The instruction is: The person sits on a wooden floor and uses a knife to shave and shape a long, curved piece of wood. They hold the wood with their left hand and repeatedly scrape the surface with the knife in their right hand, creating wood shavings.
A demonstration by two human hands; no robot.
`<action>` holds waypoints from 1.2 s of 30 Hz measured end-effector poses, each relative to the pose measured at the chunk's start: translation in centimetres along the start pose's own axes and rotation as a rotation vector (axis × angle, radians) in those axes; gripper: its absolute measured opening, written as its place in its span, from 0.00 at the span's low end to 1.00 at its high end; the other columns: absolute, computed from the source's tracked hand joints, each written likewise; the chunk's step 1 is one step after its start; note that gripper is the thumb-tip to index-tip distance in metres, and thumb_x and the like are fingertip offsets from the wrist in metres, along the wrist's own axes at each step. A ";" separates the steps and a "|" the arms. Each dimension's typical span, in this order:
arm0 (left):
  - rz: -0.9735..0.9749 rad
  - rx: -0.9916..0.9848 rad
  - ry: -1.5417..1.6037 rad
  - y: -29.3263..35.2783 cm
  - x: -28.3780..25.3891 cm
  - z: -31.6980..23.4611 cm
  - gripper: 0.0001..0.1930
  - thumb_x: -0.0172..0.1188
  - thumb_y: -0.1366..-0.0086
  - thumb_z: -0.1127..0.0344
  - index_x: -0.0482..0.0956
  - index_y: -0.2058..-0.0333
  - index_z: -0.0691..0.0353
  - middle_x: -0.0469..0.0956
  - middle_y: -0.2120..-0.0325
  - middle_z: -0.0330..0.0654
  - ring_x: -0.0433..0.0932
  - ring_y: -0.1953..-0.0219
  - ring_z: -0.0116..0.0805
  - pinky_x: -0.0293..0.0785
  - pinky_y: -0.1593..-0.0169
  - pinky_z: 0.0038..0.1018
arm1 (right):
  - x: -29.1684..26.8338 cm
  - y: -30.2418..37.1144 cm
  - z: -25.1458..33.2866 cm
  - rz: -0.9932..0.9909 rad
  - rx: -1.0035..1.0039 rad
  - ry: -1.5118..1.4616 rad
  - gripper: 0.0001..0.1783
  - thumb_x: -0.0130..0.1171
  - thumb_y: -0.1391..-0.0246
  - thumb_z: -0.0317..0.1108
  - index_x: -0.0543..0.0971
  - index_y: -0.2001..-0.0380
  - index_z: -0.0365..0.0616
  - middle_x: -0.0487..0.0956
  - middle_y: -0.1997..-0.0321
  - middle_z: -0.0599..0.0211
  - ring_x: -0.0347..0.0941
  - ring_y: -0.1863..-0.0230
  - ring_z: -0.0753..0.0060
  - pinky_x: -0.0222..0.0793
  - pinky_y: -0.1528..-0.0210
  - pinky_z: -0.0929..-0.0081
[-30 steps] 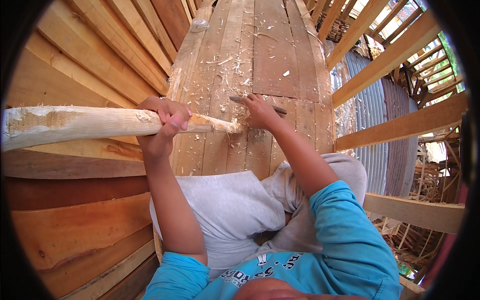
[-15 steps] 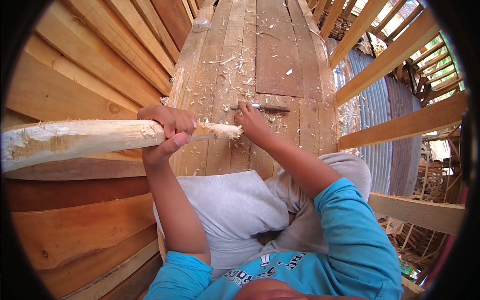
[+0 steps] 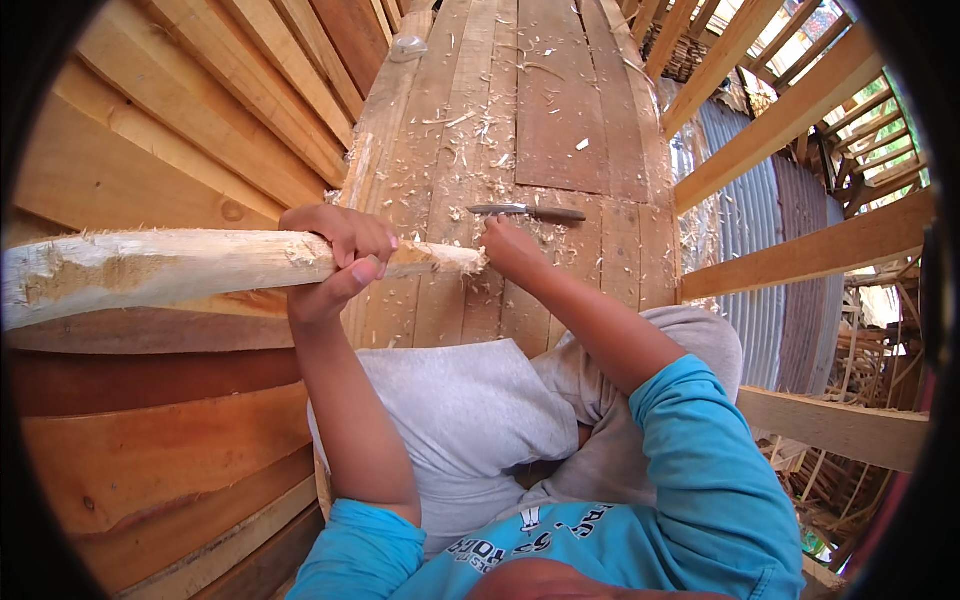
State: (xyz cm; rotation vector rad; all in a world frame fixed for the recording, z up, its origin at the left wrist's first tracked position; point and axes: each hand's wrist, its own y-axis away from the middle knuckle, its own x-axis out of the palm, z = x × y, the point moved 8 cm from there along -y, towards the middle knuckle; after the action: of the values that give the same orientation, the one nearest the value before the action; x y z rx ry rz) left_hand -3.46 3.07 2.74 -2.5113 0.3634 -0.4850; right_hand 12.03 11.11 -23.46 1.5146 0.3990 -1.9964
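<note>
My left hand (image 3: 345, 245) is wrapped around a long, peeled wooden pole (image 3: 170, 268), its thumb along the near side. The pole reaches in from the left edge and narrows to a rough, frayed tip just right of that hand. Beside this tip is my right hand (image 3: 512, 248), its fingers curled together; whatever they pinch, if anything, is hidden. A knife (image 3: 530, 212) with a dark brown handle and a metal blade lies flat on the plank floor (image 3: 620, 260), just beyond my right hand and apart from it.
Pale wood shavings (image 3: 490, 135) are scattered over the planks. Leaning boards (image 3: 150, 150) line the left side, and a wooden railing (image 3: 800, 262) runs along the right with corrugated metal sheets (image 3: 740, 240) beyond it. A small clear container (image 3: 408, 48) sits far ahead.
My right hand has come off the knife and drawn slightly back toward the pole's tip, its fingers now curled. The knife stays on the floor. My left hand keeps its hold.
</note>
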 end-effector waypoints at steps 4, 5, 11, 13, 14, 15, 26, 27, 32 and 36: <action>0.017 -0.046 -0.066 0.0 0.2 0.4 0.16 0.66 0.46 0.69 0.63 0.76 0.52 0.66 0.85 0.33 0.68 0.79 0.28 0.70 0.61 0.30 | -0.3 0.0 -1.2 -0.056 0.048 -0.064 0.10 0.52 0.49 0.26 0.83 0.69 0.36 0.77 0.56 0.47 0.73 0.49 0.47 0.74 0.50 0.56; 0.007 -0.037 -0.075 0.0 0.1 0.3 0.15 0.66 0.46 0.69 0.63 0.76 0.52 0.66 0.85 0.33 0.68 0.79 0.28 0.70 0.61 0.30 | -0.2 -0.3 -1.1 -0.056 0.052 -0.081 0.10 0.53 0.50 0.26 0.83 0.69 0.36 0.77 0.56 0.47 0.73 0.49 0.47 0.74 0.50 0.56; -0.134 -0.030 -0.225 1.3 -1.6 0.1 0.13 0.65 0.45 0.72 0.65 0.75 0.54 0.72 0.81 0.38 0.75 0.75 0.30 0.76 0.55 0.36 | -0.7 -1.4 -1.9 -0.095 -0.055 -0.077 0.09 0.57 0.53 0.30 0.83 0.75 0.36 0.79 0.63 0.45 0.78 0.61 0.46 0.74 0.55 0.57; -0.178 -0.009 -0.229 1.3 -1.4 -0.3 0.11 0.66 0.46 0.74 0.70 0.70 0.59 0.76 0.77 0.40 0.80 0.70 0.33 0.78 0.55 0.35 | -1.4 -1.0 -2.9 -0.161 0.030 -0.250 0.09 0.60 0.56 0.32 0.83 0.76 0.37 0.79 0.70 0.43 0.78 0.67 0.45 0.72 0.61 0.57; -0.227 0.009 -0.222 1.5 -1.3 -0.8 0.14 0.69 0.47 0.74 0.72 0.65 0.60 0.77 0.74 0.39 0.81 0.66 0.32 0.78 0.56 0.32 | -2.2 -0.8 -2.6 -0.189 0.028 -0.233 0.10 0.60 0.56 0.33 0.83 0.74 0.38 0.78 0.74 0.44 0.78 0.69 0.45 0.72 0.63 0.56; -0.251 0.048 -0.148 1.2 -0.8 -1.1 0.19 0.71 0.48 0.73 0.73 0.60 0.61 0.78 0.70 0.39 0.81 0.63 0.31 0.79 0.56 0.29 | -3.1 0.0 -4.1 -0.371 0.032 -0.306 0.10 0.61 0.55 0.33 0.85 0.71 0.40 0.80 0.73 0.46 0.79 0.68 0.46 0.72 0.63 0.58; -0.546 0.026 -0.462 5.2 0.1 -2.5 0.47 0.74 0.46 0.60 0.49 0.37 0.61 0.67 0.47 0.49 0.70 0.42 0.40 0.70 0.40 0.43 | -4.6 2.8 -9.0 -0.331 0.454 -1.396 0.16 0.65 0.46 0.28 0.80 0.56 0.30 0.81 0.58 0.59 0.79 0.60 0.71 0.79 0.55 0.80; -0.550 -0.003 -0.524 5.6 0.5 -3.0 0.49 0.73 0.46 0.58 0.47 0.36 0.61 0.65 0.45 0.50 0.68 0.39 0.42 0.68 0.38 0.44 | -5.9 3.4 -8.1 -0.328 0.459 -1.492 0.16 0.64 0.46 0.26 0.79 0.54 0.29 0.81 0.57 0.57 0.79 0.57 0.69 0.79 0.52 0.78; -0.259 -0.160 -1.072 7.2 1.6 -3.7 0.53 0.74 0.49 0.58 0.46 0.33 0.64 0.58 0.38 0.56 0.59 0.33 0.48 0.62 0.34 0.41 | -12.8 2.7 -8.4 -0.444 0.134 -1.636 0.18 0.60 0.42 0.25 0.75 0.51 0.26 0.76 0.46 0.50 0.74 0.46 0.64 0.75 0.41 0.74; 0.062 -0.760 -1.487 8.7 1.7 -8.8 0.52 0.70 0.47 0.55 0.45 0.33 0.67 0.60 0.39 0.61 0.66 0.38 0.51 0.69 0.39 0.36 | -19.0 3.7 -6.4 -0.524 -0.085 -0.726 0.22 0.54 0.36 0.36 0.71 0.42 0.36 0.70 0.37 0.52 0.68 0.38 0.60 0.67 0.37 0.70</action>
State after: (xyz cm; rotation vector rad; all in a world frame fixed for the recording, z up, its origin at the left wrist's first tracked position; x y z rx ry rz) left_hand -6.87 -8.67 5.15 -2.6865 -0.0146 1.7648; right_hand 22.55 17.09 -7.03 0.5717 0.5898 -2.7112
